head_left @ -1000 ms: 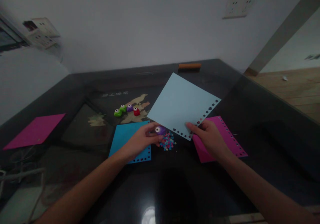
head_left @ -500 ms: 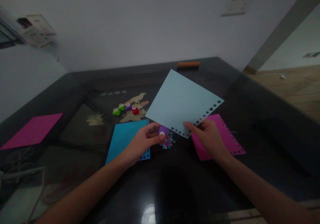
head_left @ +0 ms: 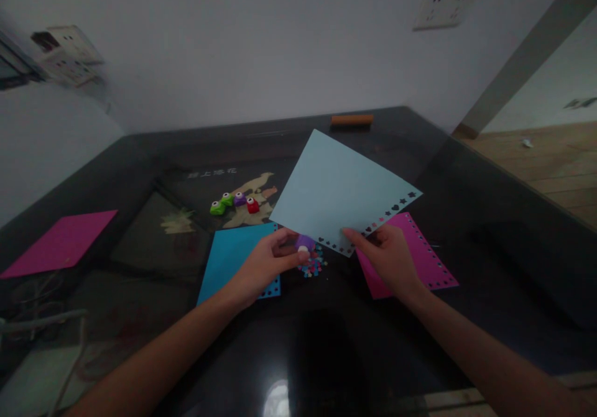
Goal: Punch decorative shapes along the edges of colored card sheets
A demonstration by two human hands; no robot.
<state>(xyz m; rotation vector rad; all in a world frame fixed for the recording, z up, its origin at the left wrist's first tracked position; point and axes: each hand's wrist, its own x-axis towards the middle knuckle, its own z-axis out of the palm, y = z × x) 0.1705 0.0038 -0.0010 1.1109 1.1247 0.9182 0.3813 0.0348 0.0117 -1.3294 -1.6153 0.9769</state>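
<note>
My left hand [head_left: 273, 260] is closed around a small purple craft punch [head_left: 305, 243], which sits at the lower left edge of a pale blue sheet of paper [head_left: 342, 187]. Thumb on top, my right hand [head_left: 387, 252] pinches that sheet near its lower corner and holds it tilted above the table. Punched holes, hearts and stars among them, line two of the sheet's edges. Below the punch lies a heap of tiny coloured paper cut-outs [head_left: 313, 269]. A blue sheet [head_left: 231, 252] lies partly under my left hand. Under my right hand is a pink sheet [head_left: 429, 258] with punched edges.
Several punches, including a red one [head_left: 252, 205] and a green one [head_left: 217, 207], stand in a group on the dark glossy table [head_left: 298, 355]. Another pink sheet [head_left: 60, 243] lies far left. An orange-brown roll [head_left: 352, 120] rests at the back edge by the wall.
The pale blue sheet has turned slightly, its right corner shifting a little right and down. Both hands keep their hold in nearly the same places.
</note>
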